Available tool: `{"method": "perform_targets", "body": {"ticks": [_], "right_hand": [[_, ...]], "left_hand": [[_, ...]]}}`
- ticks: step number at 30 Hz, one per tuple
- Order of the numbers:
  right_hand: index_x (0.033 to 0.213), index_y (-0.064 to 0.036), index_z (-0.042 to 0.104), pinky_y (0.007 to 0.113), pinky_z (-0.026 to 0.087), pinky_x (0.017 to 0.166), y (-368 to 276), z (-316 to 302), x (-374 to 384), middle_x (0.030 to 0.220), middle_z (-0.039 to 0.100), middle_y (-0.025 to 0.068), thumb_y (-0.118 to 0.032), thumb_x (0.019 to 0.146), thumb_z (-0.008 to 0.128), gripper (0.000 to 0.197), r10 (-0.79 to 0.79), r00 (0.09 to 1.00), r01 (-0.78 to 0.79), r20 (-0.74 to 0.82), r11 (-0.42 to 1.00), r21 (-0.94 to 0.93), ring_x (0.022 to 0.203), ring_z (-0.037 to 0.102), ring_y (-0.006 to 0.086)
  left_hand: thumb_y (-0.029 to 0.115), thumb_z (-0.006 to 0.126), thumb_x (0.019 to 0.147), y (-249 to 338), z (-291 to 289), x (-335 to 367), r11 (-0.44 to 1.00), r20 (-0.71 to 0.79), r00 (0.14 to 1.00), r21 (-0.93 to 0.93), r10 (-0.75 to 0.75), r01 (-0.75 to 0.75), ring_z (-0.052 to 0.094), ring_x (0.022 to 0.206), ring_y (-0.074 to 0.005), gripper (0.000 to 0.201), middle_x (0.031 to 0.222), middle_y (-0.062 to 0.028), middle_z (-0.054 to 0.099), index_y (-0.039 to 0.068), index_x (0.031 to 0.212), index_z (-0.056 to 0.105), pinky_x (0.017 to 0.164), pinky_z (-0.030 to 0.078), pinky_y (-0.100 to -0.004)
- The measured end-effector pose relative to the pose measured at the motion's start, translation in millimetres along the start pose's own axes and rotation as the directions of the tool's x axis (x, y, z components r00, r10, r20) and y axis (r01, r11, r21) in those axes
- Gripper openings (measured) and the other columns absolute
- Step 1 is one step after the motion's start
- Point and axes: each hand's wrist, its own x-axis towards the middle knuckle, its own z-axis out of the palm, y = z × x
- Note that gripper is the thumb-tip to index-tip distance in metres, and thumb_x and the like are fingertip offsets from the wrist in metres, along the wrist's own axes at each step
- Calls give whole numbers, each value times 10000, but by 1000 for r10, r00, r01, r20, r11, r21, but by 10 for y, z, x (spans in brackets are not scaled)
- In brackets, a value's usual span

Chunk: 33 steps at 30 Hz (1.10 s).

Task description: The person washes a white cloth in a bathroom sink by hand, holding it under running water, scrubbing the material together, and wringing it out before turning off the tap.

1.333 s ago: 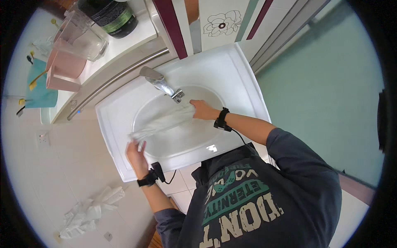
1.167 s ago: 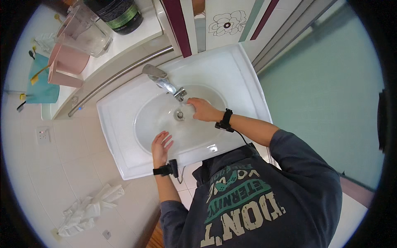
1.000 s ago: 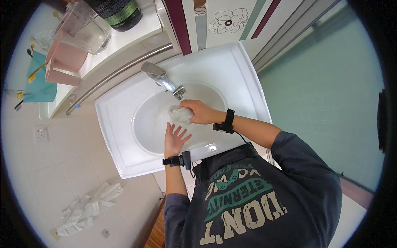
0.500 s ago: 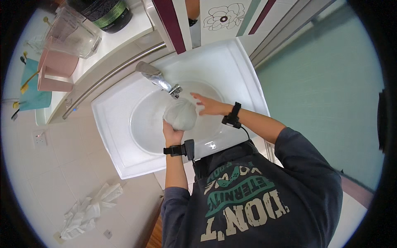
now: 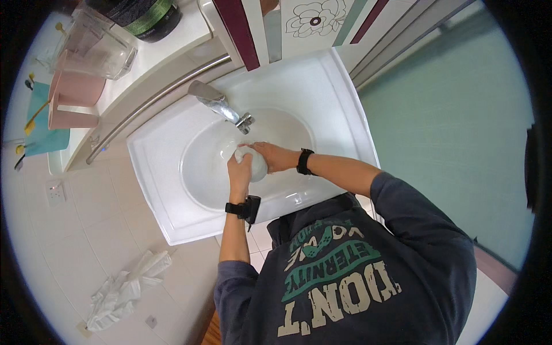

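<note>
Hands (image 5: 279,157) gripping white cloth (image 5: 259,168), bunched, rounded, over sink (image 5: 202,179)

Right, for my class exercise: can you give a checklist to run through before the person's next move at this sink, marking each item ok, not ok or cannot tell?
1. Left hand on the white cloth: ok, gripping it.
2. Right hand on the cloth: ok, at its right side.
3. Cloth above the basin: ok.
4. Cloth spread flat: not ok, it is bunched up.
5. Faucet shut off: cannot tell, no clear stream shows.
6. Wristbands dry: cannot tell.
</note>
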Motion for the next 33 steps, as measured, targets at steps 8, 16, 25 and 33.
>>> {"method": "perform_targets", "body": {"ticks": [8, 16, 25, 33], "right_hand": [[974, -46, 547, 357, 462, 703, 108, -181, 223, 818, 603, 157, -93, 519, 674, 475, 195, 817, -351, 543, 915, 200, 806, 575, 288], [1332, -7, 219, 349, 253, 1019, 222, -192, 175, 1354, 250, 189, -59, 577, 722, 909, 298, 862, -503, 411, 607, 615, 1252, 256, 285], [1292, -82, 294, 339, 327, 971, 306, 76, 53, 1275, 371, 150, -136, 583, 775, 858, 112, 993, -98, -35, 955, 280, 1154, 394, 263], [1132, -15, 482, 275, 439, 805, 69, -35, 170, 1103, 535, 71, -88, 786, 576, 366, 328, 944, -318, 45, 859, 400, 984, 513, 146]], "left_hand": [[131, 544, 685, 353, 0, -34, 499, 473, 833, 668, 288, -552, 588, 736, -349, 292, 784, -225, 587, -13, 938, 545, 673, 465, -370], [187, 471, 842, -49, -279, 163, 888, -20, 993, -451, -113, 92, 566, 944, -212, 294, 1051, -103, 559, 49, 1100, 499, 781, 483, -392], [268, 435, 862, 166, -187, -33, 607, 312, 932, -709, -186, 359, 527, 1028, -249, 342, 1115, -85, 549, 52, 1120, 493, 875, 434, -382], [260, 414, 869, -242, -692, 110, 819, 115, 970, -519, -215, 243, 510, 1044, -252, 360, 1162, -86, 520, 73, 1172, 464, 901, 402, -397]]}}
